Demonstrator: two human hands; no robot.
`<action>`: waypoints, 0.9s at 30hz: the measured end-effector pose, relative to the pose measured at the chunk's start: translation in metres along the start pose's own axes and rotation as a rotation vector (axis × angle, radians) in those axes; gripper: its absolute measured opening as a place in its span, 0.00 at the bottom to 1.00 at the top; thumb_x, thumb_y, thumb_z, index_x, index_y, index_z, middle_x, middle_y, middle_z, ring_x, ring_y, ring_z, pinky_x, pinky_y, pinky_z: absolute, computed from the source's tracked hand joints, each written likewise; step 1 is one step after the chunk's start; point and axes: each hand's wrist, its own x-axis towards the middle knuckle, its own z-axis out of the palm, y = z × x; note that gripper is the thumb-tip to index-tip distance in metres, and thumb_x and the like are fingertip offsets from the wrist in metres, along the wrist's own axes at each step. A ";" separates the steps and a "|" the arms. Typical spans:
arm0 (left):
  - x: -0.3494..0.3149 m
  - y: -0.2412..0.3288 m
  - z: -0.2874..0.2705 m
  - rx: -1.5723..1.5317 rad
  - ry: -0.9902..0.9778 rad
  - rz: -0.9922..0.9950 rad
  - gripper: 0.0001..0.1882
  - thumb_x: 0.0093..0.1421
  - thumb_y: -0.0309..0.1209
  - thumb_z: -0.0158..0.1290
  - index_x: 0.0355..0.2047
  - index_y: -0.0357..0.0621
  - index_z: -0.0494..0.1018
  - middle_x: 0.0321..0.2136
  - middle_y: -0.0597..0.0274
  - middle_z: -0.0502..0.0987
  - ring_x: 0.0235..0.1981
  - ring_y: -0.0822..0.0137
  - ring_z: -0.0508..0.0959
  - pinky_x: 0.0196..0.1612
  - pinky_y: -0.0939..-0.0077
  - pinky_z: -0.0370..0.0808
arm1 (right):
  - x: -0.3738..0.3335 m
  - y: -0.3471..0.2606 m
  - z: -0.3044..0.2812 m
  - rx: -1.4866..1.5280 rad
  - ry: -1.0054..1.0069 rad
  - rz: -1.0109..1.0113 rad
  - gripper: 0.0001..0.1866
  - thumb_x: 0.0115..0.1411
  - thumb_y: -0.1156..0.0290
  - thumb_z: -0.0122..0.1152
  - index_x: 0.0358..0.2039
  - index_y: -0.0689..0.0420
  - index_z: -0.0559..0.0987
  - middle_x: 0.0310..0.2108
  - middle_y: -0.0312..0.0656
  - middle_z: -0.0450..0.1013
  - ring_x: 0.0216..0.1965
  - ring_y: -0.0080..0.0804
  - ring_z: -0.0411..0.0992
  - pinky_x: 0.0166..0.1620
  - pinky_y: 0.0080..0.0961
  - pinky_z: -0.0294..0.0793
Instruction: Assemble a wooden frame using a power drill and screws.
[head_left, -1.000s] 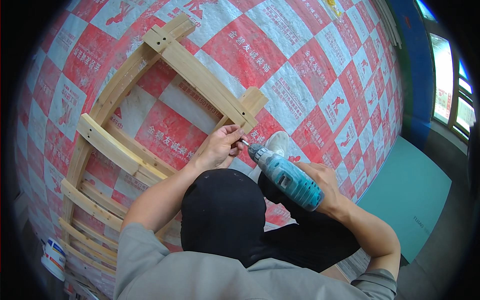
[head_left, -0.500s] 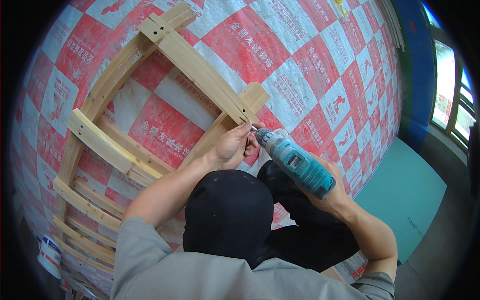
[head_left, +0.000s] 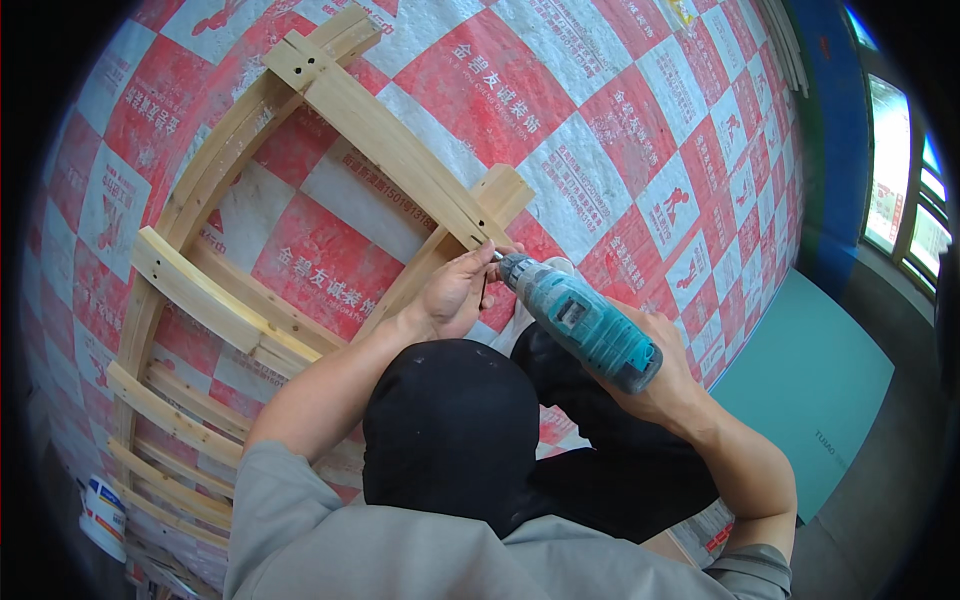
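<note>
My right hand (head_left: 655, 365) is wrapped round the grip of a teal cordless drill (head_left: 580, 320), whose body hides most of the fingers. The drill's nose points up and left at the near end of a wooden crosspiece (head_left: 400, 155). Beside the bit, my left hand (head_left: 455, 295) is closed, thumb and fingertips pressed together at that wood end. A thin dark piece shows below its fingertips, too small to name. Two dark holes mark the crosspiece close to the fingers. It lies across the two side rails of a ladder-like wooden frame (head_left: 205, 180).
Red and white printed sheeting (head_left: 490, 80) covers the floor. More slats (head_left: 180, 410) of the frame run along the left. A white tub (head_left: 102, 518) stands at lower left, and a green board (head_left: 815, 390) lies at right. My black-clad knees (head_left: 450, 430) are close below my hands.
The drill and both hands have shifted slightly left, along with the wooden frame in view. The lower fingers of my left hand have moved, and the thin dark piece shows more clearly.
</note>
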 end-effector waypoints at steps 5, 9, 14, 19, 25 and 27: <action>-0.016 0.007 -0.010 0.007 0.086 -0.121 0.20 0.71 0.51 0.44 0.44 0.48 0.75 0.38 0.69 0.78 0.33 0.77 0.72 0.34 0.82 0.64 | 0.012 -0.009 -0.010 -0.138 -0.029 -0.026 0.12 0.48 0.68 0.67 0.34 0.57 0.77 0.24 0.57 0.76 0.30 0.59 0.76 0.32 0.48 0.73; -0.041 0.033 -0.043 0.250 0.460 0.088 0.18 0.65 0.46 0.57 0.40 0.43 0.74 0.28 0.68 0.75 0.26 0.78 0.70 0.30 0.81 0.65 | 0.016 -0.013 -0.014 -0.187 -0.042 -0.023 0.13 0.48 0.67 0.66 0.34 0.57 0.77 0.24 0.55 0.76 0.29 0.57 0.77 0.32 0.49 0.73; -0.014 0.078 -0.048 0.593 0.750 0.567 0.26 0.61 0.42 0.63 0.47 0.32 0.71 0.34 0.58 0.77 0.35 0.71 0.75 0.41 0.74 0.73 | 0.043 -0.012 0.010 -0.270 -0.001 -0.107 0.14 0.50 0.66 0.64 0.37 0.55 0.77 0.25 0.54 0.77 0.30 0.58 0.77 0.32 0.51 0.73; 0.013 0.097 -0.057 0.765 0.682 0.781 0.29 0.59 0.41 0.65 0.48 0.28 0.69 0.40 0.50 0.78 0.42 0.63 0.77 0.49 0.69 0.73 | 0.062 -0.015 0.008 -0.331 -0.108 -0.002 0.16 0.52 0.63 0.63 0.41 0.53 0.76 0.26 0.54 0.77 0.32 0.59 0.77 0.33 0.52 0.73; 0.011 0.095 -0.051 0.770 0.763 0.833 0.27 0.58 0.42 0.65 0.45 0.30 0.69 0.40 0.48 0.77 0.42 0.60 0.77 0.50 0.65 0.72 | 0.065 -0.012 -0.005 -0.157 -0.091 0.002 0.14 0.51 0.64 0.65 0.38 0.54 0.79 0.30 0.53 0.78 0.36 0.59 0.76 0.38 0.50 0.75; 0.003 0.090 -0.051 0.915 0.925 0.831 0.27 0.59 0.43 0.65 0.44 0.31 0.70 0.38 0.51 0.75 0.44 0.61 0.75 0.50 0.64 0.70 | 0.063 -0.010 -0.002 -0.101 -0.072 0.023 0.12 0.51 0.68 0.68 0.35 0.59 0.80 0.29 0.54 0.78 0.34 0.56 0.77 0.38 0.42 0.76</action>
